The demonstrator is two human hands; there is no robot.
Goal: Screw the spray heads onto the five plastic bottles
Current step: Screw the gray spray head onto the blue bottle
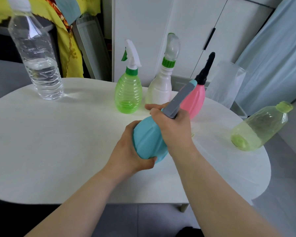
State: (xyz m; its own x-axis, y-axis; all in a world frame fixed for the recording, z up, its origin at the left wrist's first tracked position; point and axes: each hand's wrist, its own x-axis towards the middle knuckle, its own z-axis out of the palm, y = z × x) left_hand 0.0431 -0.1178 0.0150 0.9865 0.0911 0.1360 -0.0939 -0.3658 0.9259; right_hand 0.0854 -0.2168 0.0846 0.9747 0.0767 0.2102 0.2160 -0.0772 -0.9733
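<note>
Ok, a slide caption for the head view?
Left hand holds the blue bottle, right hand grips its grey spray head; a headless yellow bottle lies at right.

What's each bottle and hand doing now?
Blue bottle: tilted, in both hands, gray spray head on.
Left hand: grips blue bottle's base.
Right hand: grips its neck.
Green bottle: upright, head on.
White bottle: upright, head on.
Pink bottle: standing, black head on.
Yellow-green bottle: lying down, no head.
Water bottle: upright, capped.

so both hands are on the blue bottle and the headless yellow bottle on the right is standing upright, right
No. The yellow bottle lies on its side, not upright; the head view shows it. The rest stands: it has no head, and the left hand and right hand are on the blue bottle.
</note>
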